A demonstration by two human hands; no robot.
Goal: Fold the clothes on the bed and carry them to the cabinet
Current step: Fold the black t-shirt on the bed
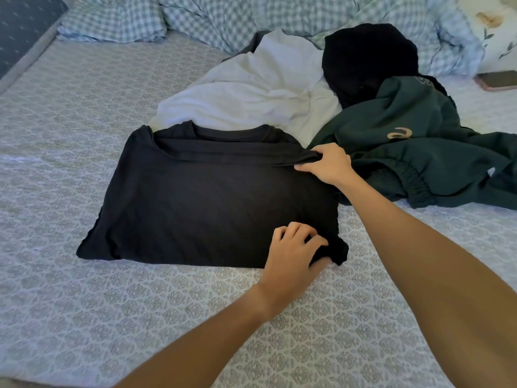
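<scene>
A black T-shirt (201, 197) lies partly folded on the patterned bed (84, 303), collar away from me. My left hand (293, 256) pinches its near right corner. My right hand (327, 163) grips the far right edge by the shoulder. Behind it lies a crumpled white garment (251, 91). To the right sits a dark green garment (419, 152) with a tan logo and elastic waistband. A black garment (366, 63) is bunched behind that.
A blue checked duvet (251, 18) and pillow (112, 21) are heaped along the far side. A phone (498, 79) lies at the right edge of the bed. The mattress edge runs along the far left, with dark floor (22, 26) beyond.
</scene>
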